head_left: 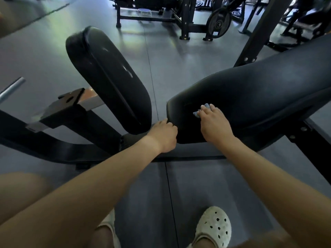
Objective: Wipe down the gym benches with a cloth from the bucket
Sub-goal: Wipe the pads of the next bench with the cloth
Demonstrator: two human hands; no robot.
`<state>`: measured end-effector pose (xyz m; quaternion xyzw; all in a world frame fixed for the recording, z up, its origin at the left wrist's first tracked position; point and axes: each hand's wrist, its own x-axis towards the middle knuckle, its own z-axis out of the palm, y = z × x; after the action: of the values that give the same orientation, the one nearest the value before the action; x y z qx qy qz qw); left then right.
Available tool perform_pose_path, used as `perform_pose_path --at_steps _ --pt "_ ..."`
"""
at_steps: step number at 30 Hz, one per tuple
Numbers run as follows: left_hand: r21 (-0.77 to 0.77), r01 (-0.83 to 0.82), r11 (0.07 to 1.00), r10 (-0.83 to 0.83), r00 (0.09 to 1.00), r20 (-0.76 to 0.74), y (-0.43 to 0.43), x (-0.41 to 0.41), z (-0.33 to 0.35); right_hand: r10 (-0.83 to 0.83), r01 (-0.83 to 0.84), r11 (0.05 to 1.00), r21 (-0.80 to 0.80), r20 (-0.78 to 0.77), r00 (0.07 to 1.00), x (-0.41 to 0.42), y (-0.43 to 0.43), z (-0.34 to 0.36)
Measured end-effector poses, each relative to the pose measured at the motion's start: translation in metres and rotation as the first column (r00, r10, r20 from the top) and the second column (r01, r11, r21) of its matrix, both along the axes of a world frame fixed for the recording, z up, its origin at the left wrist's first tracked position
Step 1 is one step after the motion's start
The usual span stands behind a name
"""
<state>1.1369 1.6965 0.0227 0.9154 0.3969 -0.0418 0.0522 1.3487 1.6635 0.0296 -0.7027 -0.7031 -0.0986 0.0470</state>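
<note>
Right hand mid-frame, palm down, fingers near-straight, pressing small blue cloth onto bench pad; cloth bunched, mostly hidden under fingers, near pad's lower-left end. Left hand just beside, fingers curled round same pad's edge. Pad: black vinyl, smooth, glossy, rounded corners. Second pad centre-left, oblong, tilted, stitched seam. Black steel frame below it. Chrome bar far left. Weight plate upper right on rack. White perforated clog bottom, on grey matte floor.

A gym: padded benches, weight plate, rubber floor.
</note>
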Motion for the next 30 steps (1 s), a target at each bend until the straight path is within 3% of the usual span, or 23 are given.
perform_pose_path --at_steps 5,10,14,16,20,22,25,30 --pt "0.2 0.109 0.974 -0.095 0.992 -0.077 -0.004 -0.034 0.027 0.045 -0.028 0.998 0.053 -0.337 0.94 -0.036 0.018 0.013" --pt "0.448 0.141 0.883 -0.121 0.99 -0.072 0.005 -0.085 0.06 0.125 -0.078 0.992 0.103 -0.615 0.779 -0.095 0.046 0.041" --pt "0.578 0.079 0.812 -0.096 0.995 -0.001 0.008 -0.115 0.084 0.211 -0.093 0.977 0.193 -0.791 0.574 -0.145 0.064 0.068" --pt "0.629 0.044 0.776 -0.07 0.997 0.016 0.008 -0.125 0.093 0.239 -0.026 0.966 0.258 -0.847 0.475 -0.163 0.071 0.077" --pt "0.664 -0.011 0.748 -0.033 0.998 0.054 0.012 -0.138 0.103 0.265 0.112 0.952 0.285 -0.95 0.165 -0.186 0.078 0.082" --pt "0.653 -0.024 0.757 -0.032 0.997 0.074 0.014 -0.141 0.102 0.281 0.186 0.939 0.29 -0.957 0.072 -0.194 0.076 0.075" --pt "0.633 -0.082 0.77 -0.02 0.988 0.153 0.015 -0.14 0.101 0.29 0.22 0.93 0.295 -0.955 0.058 -0.206 0.065 0.048" --pt "0.601 -0.098 0.793 -0.036 0.978 0.207 0.016 -0.139 0.101 0.359 0.109 0.919 0.38 -0.918 0.17 -0.211 0.055 0.009"
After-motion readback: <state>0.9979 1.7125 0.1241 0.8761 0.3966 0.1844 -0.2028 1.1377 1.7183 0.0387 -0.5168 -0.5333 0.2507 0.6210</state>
